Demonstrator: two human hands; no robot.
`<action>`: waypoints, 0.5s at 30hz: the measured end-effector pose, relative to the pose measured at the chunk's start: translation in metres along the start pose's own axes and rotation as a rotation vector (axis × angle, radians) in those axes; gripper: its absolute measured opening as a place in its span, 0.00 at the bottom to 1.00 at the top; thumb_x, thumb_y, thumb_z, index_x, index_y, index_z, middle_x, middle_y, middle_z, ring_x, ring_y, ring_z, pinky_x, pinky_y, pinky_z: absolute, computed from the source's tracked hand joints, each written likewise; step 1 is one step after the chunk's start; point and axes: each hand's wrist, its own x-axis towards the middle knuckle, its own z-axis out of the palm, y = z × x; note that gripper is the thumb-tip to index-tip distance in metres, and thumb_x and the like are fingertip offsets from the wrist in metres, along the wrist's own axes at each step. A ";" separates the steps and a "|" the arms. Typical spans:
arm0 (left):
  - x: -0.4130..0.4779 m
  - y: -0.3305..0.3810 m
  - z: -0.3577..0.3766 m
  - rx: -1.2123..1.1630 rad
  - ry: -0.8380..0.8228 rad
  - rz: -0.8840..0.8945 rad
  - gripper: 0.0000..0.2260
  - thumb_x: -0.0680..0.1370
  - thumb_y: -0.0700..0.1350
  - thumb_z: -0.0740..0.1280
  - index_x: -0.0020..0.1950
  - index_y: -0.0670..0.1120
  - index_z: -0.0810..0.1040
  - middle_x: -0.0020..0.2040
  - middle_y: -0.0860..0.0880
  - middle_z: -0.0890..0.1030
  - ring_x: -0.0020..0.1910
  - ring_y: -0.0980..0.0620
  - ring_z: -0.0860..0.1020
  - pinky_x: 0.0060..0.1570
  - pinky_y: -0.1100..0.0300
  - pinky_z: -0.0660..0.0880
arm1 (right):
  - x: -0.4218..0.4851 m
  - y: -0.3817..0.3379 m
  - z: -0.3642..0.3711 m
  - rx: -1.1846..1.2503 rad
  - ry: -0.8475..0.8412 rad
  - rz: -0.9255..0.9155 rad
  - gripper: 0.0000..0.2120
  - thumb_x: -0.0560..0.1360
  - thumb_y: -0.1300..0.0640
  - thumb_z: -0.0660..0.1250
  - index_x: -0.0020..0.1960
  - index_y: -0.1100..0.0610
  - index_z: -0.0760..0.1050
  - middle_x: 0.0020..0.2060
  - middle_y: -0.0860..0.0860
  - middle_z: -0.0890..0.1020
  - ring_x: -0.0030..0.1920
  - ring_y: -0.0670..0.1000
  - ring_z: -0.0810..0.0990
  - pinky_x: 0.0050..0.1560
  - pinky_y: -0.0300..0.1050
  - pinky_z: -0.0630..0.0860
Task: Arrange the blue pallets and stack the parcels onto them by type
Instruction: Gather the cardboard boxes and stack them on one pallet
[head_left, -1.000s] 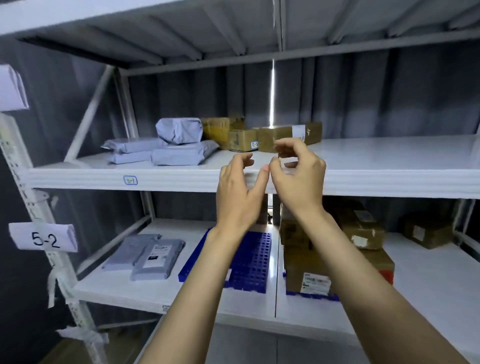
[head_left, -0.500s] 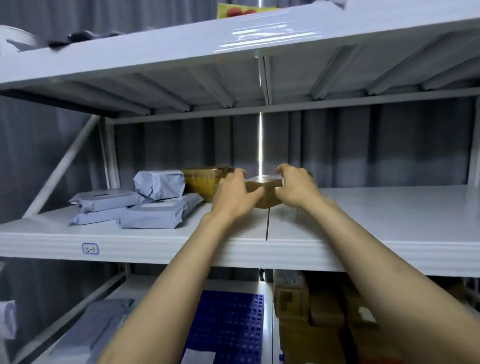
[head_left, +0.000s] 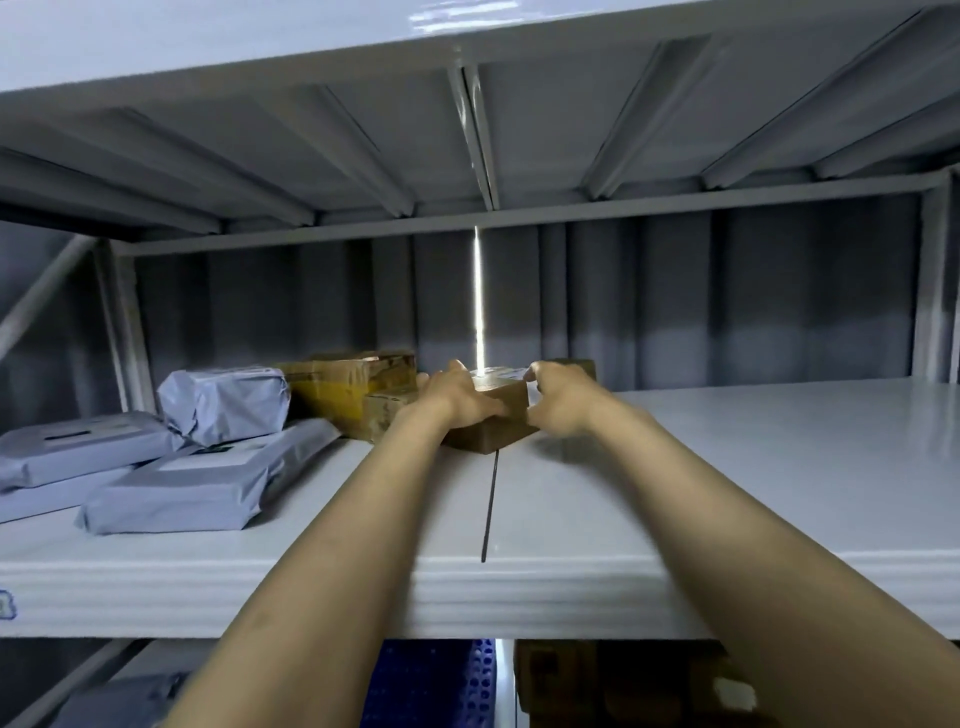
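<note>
Well to the left of the fingers (head_left: 453, 370), untouched on the white metal shelf (head_left: 727, 467): flat grey plastic mailer bags (head_left: 171, 493) with a lumpy grey wrapped parcel (head_left: 223, 402) on top. Just left of the fingers: a yellow-taped cardboard carton (head_left: 337, 387) and, touching its front, a small brown box (head_left: 387, 415). A second ago, held nothing, both hands raised in the air before the shelf edge; half a second ago, landed on the brown cardboard parcel box (head_left: 498, 418); now grips it from both ends. Wraps the left hand (head_left: 457, 400) round the left end, fingers laid over the top. Hooks the right hand (head_left: 558, 402) on the right end, fingers curled over the top edge, thumb low against the side. Keeps the box between the two sets of fingers, at the far end of the shelf's seam, apparently drawn a little forward and turned; cannot tell whether lifted or resting on the shelf. Just behind the right fingers: the corner of another brown carton (head_left: 579, 366). Far below the fingers, under the shelf: a strip of blue plastic grid pallet (head_left: 431, 686) and, right of it, blurred cardboard boxes (head_left: 571, 686). Judged for the task: reach finished, hold secured, one carton ready to leave this shelf for the carton stack below; mailer bags left for a separate pile. Probably next: lift clear of the neighbours on the left, draw back over the shelf edge, lower.
</note>
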 end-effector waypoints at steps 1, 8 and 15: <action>0.003 0.000 0.001 0.008 0.001 0.000 0.36 0.73 0.59 0.70 0.73 0.43 0.60 0.67 0.43 0.69 0.69 0.43 0.63 0.56 0.53 0.67 | 0.001 0.000 -0.001 0.013 0.005 0.005 0.19 0.75 0.59 0.63 0.65 0.57 0.70 0.61 0.54 0.76 0.58 0.55 0.76 0.59 0.46 0.74; 0.009 0.000 0.003 0.020 0.018 0.060 0.29 0.71 0.58 0.72 0.65 0.45 0.70 0.61 0.46 0.75 0.63 0.45 0.71 0.58 0.52 0.73 | -0.003 0.001 -0.004 0.013 -0.006 0.025 0.19 0.74 0.58 0.64 0.65 0.58 0.70 0.61 0.55 0.76 0.57 0.55 0.76 0.55 0.45 0.75; -0.010 0.002 -0.006 -0.155 0.027 0.086 0.32 0.69 0.53 0.75 0.67 0.42 0.67 0.61 0.47 0.72 0.52 0.49 0.70 0.47 0.57 0.70 | -0.010 0.004 -0.004 0.105 -0.003 0.097 0.15 0.76 0.60 0.62 0.63 0.60 0.72 0.49 0.53 0.76 0.50 0.54 0.76 0.46 0.43 0.73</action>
